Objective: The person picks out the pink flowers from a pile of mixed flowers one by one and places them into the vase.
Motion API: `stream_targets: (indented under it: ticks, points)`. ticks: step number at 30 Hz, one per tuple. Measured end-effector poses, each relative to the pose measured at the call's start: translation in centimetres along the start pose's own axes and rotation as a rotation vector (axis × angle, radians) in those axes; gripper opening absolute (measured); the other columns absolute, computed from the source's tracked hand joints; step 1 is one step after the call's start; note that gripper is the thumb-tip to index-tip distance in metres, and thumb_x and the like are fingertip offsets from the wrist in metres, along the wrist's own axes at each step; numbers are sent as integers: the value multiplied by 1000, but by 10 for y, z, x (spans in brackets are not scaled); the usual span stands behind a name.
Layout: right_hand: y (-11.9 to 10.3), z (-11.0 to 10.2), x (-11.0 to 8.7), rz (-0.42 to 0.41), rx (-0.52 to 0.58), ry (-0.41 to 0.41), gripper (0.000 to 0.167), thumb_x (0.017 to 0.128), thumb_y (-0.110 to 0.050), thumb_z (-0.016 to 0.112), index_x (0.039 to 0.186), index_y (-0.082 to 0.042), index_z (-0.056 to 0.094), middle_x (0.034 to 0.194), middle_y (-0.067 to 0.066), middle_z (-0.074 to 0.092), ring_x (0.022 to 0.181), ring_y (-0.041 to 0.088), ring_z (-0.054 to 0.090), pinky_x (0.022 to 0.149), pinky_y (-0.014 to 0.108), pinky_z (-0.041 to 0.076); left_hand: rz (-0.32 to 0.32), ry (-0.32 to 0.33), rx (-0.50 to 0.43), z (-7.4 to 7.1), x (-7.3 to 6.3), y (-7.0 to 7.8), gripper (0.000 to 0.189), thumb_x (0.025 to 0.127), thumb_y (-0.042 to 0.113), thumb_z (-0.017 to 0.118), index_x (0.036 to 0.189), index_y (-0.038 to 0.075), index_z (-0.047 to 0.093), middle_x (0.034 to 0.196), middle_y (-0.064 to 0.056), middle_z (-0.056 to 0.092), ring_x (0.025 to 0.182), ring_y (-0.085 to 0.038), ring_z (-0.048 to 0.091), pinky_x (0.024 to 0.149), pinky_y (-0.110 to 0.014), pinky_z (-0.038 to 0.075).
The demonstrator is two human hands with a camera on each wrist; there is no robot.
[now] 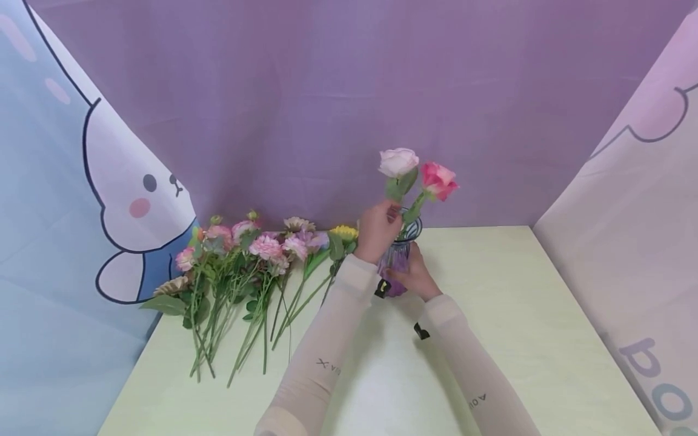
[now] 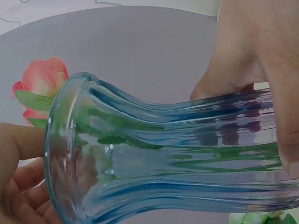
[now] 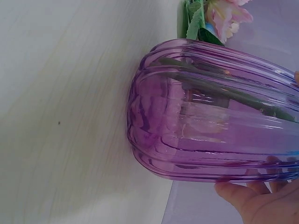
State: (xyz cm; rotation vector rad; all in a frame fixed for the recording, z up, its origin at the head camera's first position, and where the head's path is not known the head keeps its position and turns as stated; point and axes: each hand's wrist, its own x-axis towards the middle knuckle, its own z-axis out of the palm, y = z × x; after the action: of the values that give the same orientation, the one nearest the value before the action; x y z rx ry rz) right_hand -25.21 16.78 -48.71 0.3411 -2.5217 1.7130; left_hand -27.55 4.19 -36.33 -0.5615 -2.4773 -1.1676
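Observation:
A ribbed glass vase (image 1: 394,266), bluish at its flared mouth and purple at the base, stands upright on the table. My right hand (image 1: 417,275) grips its body from the right side. Over the rim, my left hand (image 1: 380,229) pinches the stem of a white rose (image 1: 399,162) just below its leaves. A pink rose (image 1: 438,180) leans to the right out of the vase mouth. Green stems (image 2: 215,158) show through the glass in the left wrist view. In the right wrist view a dark stem (image 3: 233,95) slants down inside the purple base (image 3: 154,126).
Several loose artificial flowers (image 1: 267,247), mostly pink, lie on the left of the pale table (image 1: 523,315) with stems toward the front. A yellow flower (image 1: 345,232) lies close to my left forearm. A purple cloth backdrop (image 1: 327,109) rises behind, with printed side panels.

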Motion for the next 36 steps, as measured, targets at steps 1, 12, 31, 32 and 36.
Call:
stream_targets:
  ticks: [1,12,31,32,36]
  points:
    - [0,0,0,4,-6,-1,95,77,-10,73,144,6,8,145,31,21,137,41,22,113,52,16,-4,-2,0,-1,0,0,21,86,6,60,106,3,67,92,-7,71,80,-17,67,67,-23,53]
    - [3,-2,-2,-29,-55,21,96,75,-10,72,145,6,7,145,31,22,136,42,22,113,52,18,36,79,-59,-14,-6,-3,19,88,6,59,105,2,67,92,-9,71,77,-19,68,68,-26,54]
    - [0,-2,0,14,-56,7,100,78,-12,73,147,2,3,149,27,19,138,41,20,113,52,17,-11,184,-134,-40,-25,-23,22,85,4,62,106,1,66,98,-12,70,79,-22,67,67,-26,54]
    - [-4,-3,-1,10,-43,2,99,78,-11,73,147,3,4,149,28,19,138,42,19,113,53,16,-13,185,-144,-40,-26,-25,22,85,4,62,106,0,65,98,-12,70,80,-22,67,68,-26,55]
    - [-25,-4,-8,12,1,-13,96,78,-5,72,145,7,5,146,32,20,137,45,20,112,55,15,-16,191,-148,-44,-30,-30,22,85,3,62,106,0,65,99,-13,69,81,-23,67,71,-27,55]
